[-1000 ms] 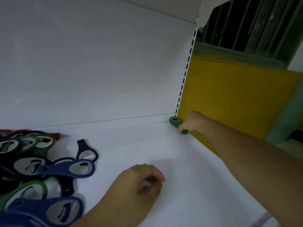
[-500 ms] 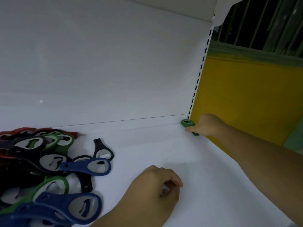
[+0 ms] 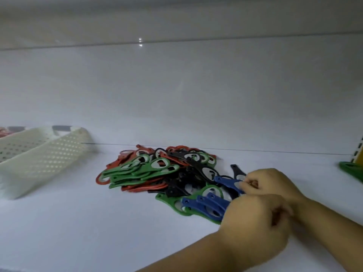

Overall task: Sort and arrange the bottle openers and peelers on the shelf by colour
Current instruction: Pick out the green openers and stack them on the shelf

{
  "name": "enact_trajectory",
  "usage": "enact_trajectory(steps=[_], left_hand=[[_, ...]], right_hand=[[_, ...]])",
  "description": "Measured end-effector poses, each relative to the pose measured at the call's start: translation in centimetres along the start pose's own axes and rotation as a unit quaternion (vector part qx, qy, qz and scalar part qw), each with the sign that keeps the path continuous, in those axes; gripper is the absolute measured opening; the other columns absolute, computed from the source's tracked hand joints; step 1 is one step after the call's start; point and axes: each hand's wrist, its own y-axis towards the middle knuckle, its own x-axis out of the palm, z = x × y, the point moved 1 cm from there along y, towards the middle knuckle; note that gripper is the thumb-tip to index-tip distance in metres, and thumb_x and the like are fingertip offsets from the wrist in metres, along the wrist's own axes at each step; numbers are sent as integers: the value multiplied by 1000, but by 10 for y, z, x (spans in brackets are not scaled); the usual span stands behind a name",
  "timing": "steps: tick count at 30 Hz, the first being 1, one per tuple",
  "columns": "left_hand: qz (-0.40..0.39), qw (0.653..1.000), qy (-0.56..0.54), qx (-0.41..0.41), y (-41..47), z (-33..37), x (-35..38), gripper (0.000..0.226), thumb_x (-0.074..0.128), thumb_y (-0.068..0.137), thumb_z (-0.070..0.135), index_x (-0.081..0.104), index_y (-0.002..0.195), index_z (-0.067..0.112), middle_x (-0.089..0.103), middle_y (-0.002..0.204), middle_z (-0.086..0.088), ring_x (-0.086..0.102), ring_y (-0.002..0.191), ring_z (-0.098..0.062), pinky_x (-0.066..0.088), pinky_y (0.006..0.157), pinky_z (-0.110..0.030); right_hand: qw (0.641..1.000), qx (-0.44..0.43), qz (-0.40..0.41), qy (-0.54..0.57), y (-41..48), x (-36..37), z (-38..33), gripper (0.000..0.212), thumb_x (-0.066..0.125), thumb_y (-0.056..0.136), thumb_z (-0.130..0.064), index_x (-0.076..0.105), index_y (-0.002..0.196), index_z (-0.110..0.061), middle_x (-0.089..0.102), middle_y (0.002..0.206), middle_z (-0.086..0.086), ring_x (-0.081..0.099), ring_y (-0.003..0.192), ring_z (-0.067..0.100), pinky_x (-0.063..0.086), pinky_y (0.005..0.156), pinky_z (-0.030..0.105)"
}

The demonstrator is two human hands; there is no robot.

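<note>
A mixed pile of green (image 3: 137,169), red (image 3: 141,188) and black (image 3: 196,171) bottle openers lies on the white shelf (image 3: 78,232). Three blue openers (image 3: 206,203) sit at the pile's near right, on top of a green one. My right hand (image 3: 269,183) reaches in from the right and pinches the head of another blue bottle opener (image 3: 225,181). My left hand (image 3: 255,222) is a closed fist just in front of it, beside the blue ones, with nothing seen in it. A lone green opener (image 3: 351,169) lies in the far right corner.
A white perforated plastic basket (image 3: 49,158) stands on the shelf at the left, with something red at its far end. The shelf's back wall (image 3: 176,95) runs behind the pile. A slotted upright (image 3: 359,150) marks the right end.
The view has swung left, so the pile now sits in the middle. My right hand left the green opener in the far right corner and came back to the pile, closing on a blue opener.
</note>
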Motion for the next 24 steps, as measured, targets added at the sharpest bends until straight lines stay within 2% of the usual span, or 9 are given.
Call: enact_trajectory(steps=[2, 4, 6, 9, 12, 14, 16, 19, 24], left_hand=[[19, 998, 61, -10, -27, -19, -37, 21, 50, 86, 16, 69, 94, 16, 66, 73, -2, 46, 56, -9, 38, 55, -20], [54, 989, 119, -66, -48, -43, -74, 26, 46, 83, 24, 69, 95, 22, 66, 75, 6, 52, 63, -12, 40, 56, -20], [107, 966, 204, -115, -65, -64, -106, 29, 44, 81, 30, 69, 96, 27, 63, 74, 13, 54, 64, -9, 40, 58, -18], [182, 930, 274, -163, -76, -82, -141, 15, 56, 85, 23, 67, 96, 27, 51, 69, 21, 48, 62, 1, 32, 56, -8], [191, 911, 335, -147, -70, -94, -159, 23, 64, 83, 26, 65, 105, 25, 57, 98, 15, 51, 95, -9, 37, 78, -16], [134, 898, 383, -171, -60, -103, -165, 42, 62, 84, 41, 55, 123, 30, 50, 125, 12, 40, 121, -14, 32, 100, -29], [67, 891, 394, -215, -51, -116, -170, 58, 57, 84, 52, 41, 137, 34, 40, 140, 14, 30, 132, -12, 24, 111, -34], [53, 901, 370, -220, -42, -126, -172, 55, 56, 86, 52, 43, 137, 35, 48, 137, 16, 39, 127, -10, 27, 106, -31], [149, 925, 300, -182, -36, -132, -164, 35, 61, 86, 41, 63, 120, 32, 66, 109, 15, 57, 102, -10, 43, 91, -33]], right_hand=[[997, -38, 3, -67, 0, 5, -26, 31, 56, 90, -41, 65, 71, -18, 64, 70, -1, 59, 69, 17, 45, 61, 30], [992, -74, 40, -89, 3, 2, -52, 36, 54, 91, -41, 56, 61, -21, 55, 60, -3, 51, 59, 14, 38, 53, 27], [989, -94, 91, -64, 8, 0, -77, 37, 53, 91, -41, 58, 61, -19, 54, 55, -2, 50, 54, 14, 35, 49, 26], [983, -113, 142, 11, 14, 14, -106, 36, 54, 90, -38, 62, 65, -13, 57, 55, 0, 51, 52, 16, 39, 50, 28], [977, -147, 145, 50, 14, 34, -116, 39, 55, 90, -36, 54, 56, -17, 48, 47, -1, 42, 45, 12, 29, 44, 18], [976, -165, 125, 65, 14, 40, -112, 37, 57, 90, -36, 58, 57, -18, 51, 48, -1, 46, 47, 14, 31, 44, 17], [976, -166, 102, 96, 10, 40, -109, 35, 57, 90, -37, 62, 61, -19, 57, 53, 1, 47, 48, 13, 36, 47, 19], [979, -158, 71, 105, 5, 41, -106, 35, 56, 89, -41, 65, 65, -17, 61, 60, 5, 49, 54, 15, 38, 54, 19], [984, -152, 57, 79, 9, 46, -109, 34, 54, 89, -46, 61, 65, -22, 52, 50, -1, 46, 49, 11, 35, 47, 17]])
